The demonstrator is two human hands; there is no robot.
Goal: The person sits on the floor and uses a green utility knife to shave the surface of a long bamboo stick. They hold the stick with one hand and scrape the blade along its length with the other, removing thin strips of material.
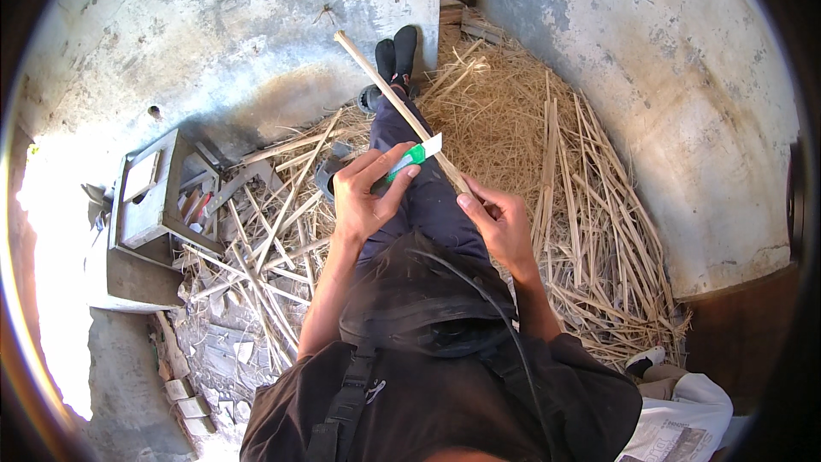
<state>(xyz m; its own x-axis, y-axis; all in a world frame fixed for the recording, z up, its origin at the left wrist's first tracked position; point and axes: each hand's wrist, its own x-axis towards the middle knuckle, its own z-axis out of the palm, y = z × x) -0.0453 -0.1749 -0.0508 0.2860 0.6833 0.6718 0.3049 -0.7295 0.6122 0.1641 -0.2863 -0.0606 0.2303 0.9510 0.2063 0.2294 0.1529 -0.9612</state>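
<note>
My left hand (pixel 363 192) is up in front of me, fingers curled and pinched shut. My right hand (pixel 500 222) sits just beside it, fingers closed too. Both arms are bent and bare. My legs stretch straight out.

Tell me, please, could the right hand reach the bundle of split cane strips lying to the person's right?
Probably yes: the cane strips lie just beside the right hand with nothing between, though that hand now grips the long stick.

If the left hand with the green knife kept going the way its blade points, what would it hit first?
Most likely the pale stick held by the right hand; the knife in the left hand has its blade tip right beside it, though depth is unclear.
</note>
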